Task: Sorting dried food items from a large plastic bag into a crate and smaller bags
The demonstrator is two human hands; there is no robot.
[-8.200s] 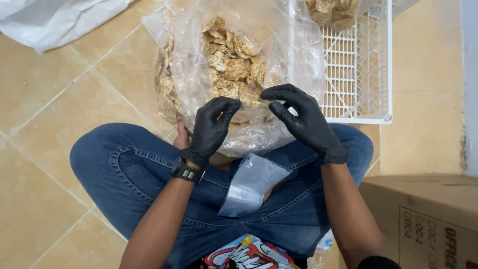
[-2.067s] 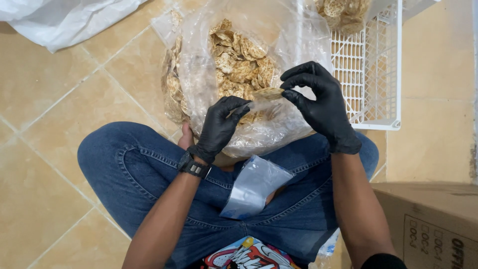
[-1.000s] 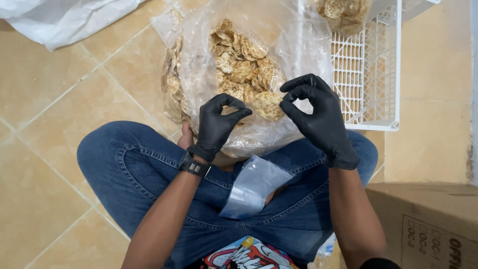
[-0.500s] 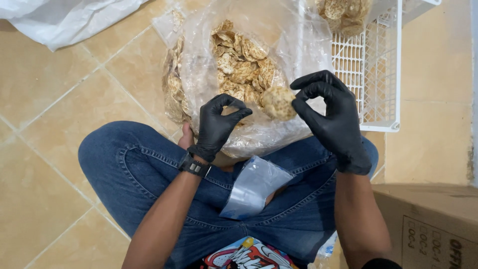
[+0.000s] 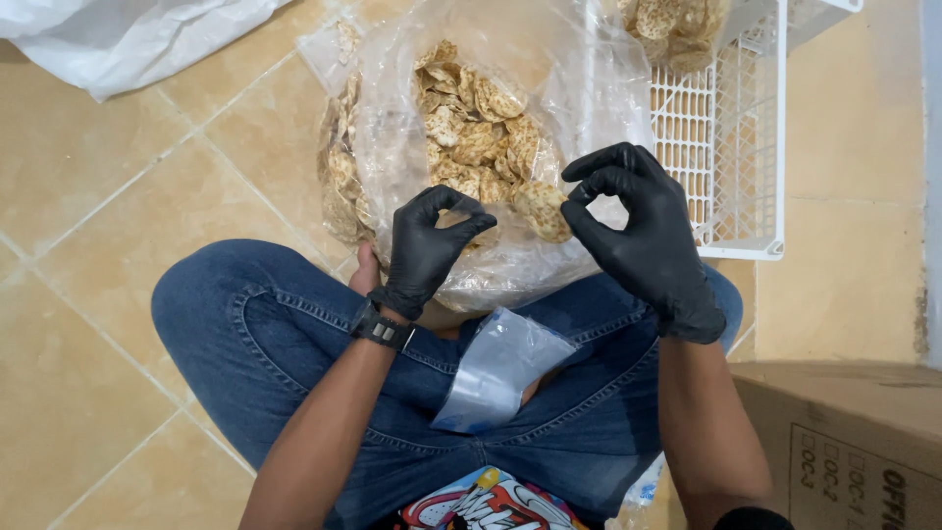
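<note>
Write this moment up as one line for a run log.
right hand: pinching round cracker | left hand: pinched at clear bag of crackers | small clear pouch: on lap | white basket: beside bag

Home-style packing spot, likely a domestic room: beige glazed tile floor, person seated cross-legged on it; white plastic lattice crate, brown cardboard carton alongside.

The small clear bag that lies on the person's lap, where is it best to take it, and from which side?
Best taken at the lower end of the small clear bag, coming from above with the left hand, which is nearer. The bag lies flat and slanted across the jeans, so a thin edge is probably easier to pinch than its flat middle. Which end is the opening cannot be told.
</note>
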